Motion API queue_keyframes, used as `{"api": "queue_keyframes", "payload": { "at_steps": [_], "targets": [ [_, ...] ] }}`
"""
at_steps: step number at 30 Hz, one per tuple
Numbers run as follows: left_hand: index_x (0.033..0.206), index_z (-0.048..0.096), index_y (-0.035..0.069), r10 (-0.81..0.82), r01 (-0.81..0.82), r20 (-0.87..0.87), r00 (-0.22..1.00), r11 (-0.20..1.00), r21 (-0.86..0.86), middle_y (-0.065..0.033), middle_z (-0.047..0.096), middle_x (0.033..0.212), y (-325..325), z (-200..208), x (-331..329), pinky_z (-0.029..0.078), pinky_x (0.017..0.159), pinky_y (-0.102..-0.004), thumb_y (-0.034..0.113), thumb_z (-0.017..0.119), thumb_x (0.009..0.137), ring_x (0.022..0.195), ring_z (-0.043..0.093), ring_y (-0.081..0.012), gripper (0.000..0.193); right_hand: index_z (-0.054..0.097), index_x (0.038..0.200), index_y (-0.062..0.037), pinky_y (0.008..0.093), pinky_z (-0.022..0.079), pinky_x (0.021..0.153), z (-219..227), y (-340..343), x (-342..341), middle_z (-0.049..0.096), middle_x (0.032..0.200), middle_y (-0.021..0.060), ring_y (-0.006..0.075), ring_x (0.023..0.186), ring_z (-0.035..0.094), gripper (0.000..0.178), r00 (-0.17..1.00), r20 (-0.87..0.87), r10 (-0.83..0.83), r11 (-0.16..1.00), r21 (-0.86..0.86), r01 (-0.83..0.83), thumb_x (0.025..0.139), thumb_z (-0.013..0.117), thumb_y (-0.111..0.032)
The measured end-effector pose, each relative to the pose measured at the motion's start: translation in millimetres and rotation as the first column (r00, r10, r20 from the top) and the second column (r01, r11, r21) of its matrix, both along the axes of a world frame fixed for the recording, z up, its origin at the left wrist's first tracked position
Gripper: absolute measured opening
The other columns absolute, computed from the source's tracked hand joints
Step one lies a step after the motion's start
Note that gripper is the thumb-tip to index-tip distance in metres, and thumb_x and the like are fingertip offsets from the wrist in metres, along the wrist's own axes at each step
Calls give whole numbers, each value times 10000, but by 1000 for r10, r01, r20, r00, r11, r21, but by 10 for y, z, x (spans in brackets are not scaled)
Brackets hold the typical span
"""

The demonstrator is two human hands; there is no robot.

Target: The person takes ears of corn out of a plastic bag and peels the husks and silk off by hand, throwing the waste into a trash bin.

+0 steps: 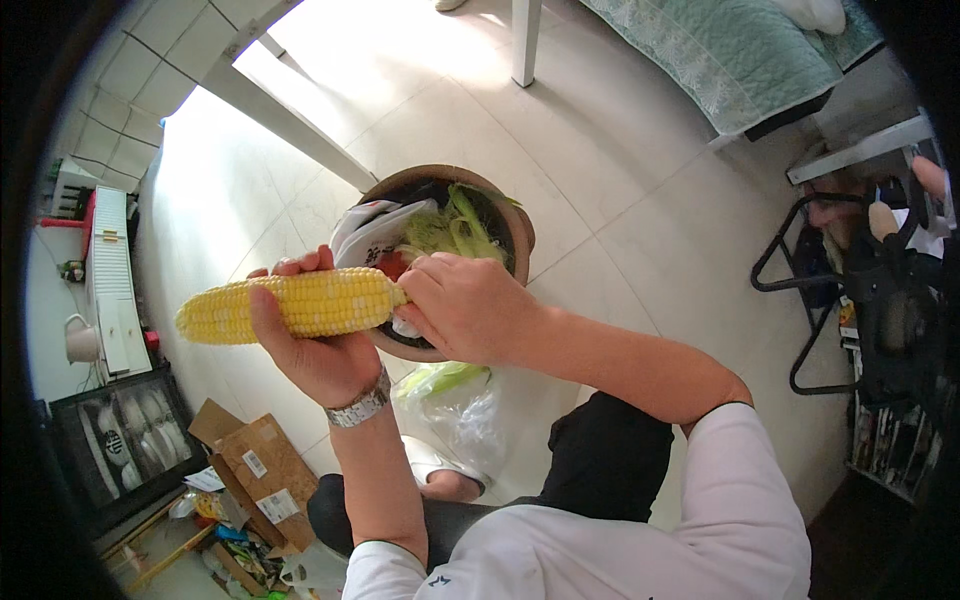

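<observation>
A bare ear of corn [300, 305], yellow with a few paler kernels and no husk on it, lies level across my left hand [325, 350]. The thumb is on its near side and the fingers curl round the far side. My right hand [468, 305] is closed at the cob's stem end, its fingertips pinching there. Below the hands stands a round brown bin [518, 235]. Green husks [460, 225] and a white plastic bag [375, 235] lie in it; part of its inside is hidden by my hands and the corn.
Close to my feet a clear plastic bag [465, 410] with something green inside rests on the tiled floor. An opened cardboard box [265, 470] stands at the lower left. At the far right are black metal frames [800, 290]; a quilt-covered bed [720, 70] is at the upper right.
</observation>
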State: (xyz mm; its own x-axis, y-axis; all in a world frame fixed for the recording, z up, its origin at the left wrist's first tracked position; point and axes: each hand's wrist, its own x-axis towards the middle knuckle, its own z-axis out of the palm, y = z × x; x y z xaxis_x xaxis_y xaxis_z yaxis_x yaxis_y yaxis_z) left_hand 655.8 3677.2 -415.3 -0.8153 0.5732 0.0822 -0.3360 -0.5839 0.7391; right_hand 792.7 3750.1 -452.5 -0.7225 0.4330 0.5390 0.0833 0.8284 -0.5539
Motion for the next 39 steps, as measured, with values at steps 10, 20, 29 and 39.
{"api": "queue_keyframes", "payload": {
  "at_steps": [10, 20, 29, 39],
  "targets": [
    [1115, 520, 116, 174, -147, -334, 926, 984, 105, -66, 631, 953, 53, -16, 0, 532, 866, -441, 286, 686, 900, 845, 624, -209, 321, 535, 748, -14, 430, 487, 536, 79, -145, -150, 557, 587, 175, 356, 560, 605, 294, 1000, 8, 7, 937, -350, -4, 950, 559, -227],
    [1015, 530, 76, 47, -47, -54, 997, 999, 5, -83, 616, 877, 14, -181, -481, 516, 870, -427, 239, 684, 899, 810, 614, -222, 252, 556, 817, -2, 451, 475, 638, 106, 55, 174, 593, 714, 210, 379, 721, 636, 291, 953, 83, 293, 767, -615, -183, 968, 504, -246],
    [1161, 484, 67, -197, 215, 116, 974, 960, -179, -76, 610, 872, -16, -339, -174, 556, 810, -423, 283, 644, 948, 833, 635, -248, 343, 515, 1364, -19, 377, 520, 901, -625, 292, 125, 592, 1253, 235, 321, 1101, 613, 553, 912, 404, -71, 995, -40, 95, 901, 645, -289],
    [1207, 473, 89, -180, 201, 100, 979, 943, -265, -87, 612, 1020, 262, -608, 425, 552, 767, -336, 248, 594, 979, 857, 636, -179, 303, 374, 1429, 19, 367, 466, 975, -255, 115, 193, 596, 1243, 207, 266, 1146, 605, 715, 988, 115, 102, 737, -676, 2, 848, 732, -194]
  ]
}}
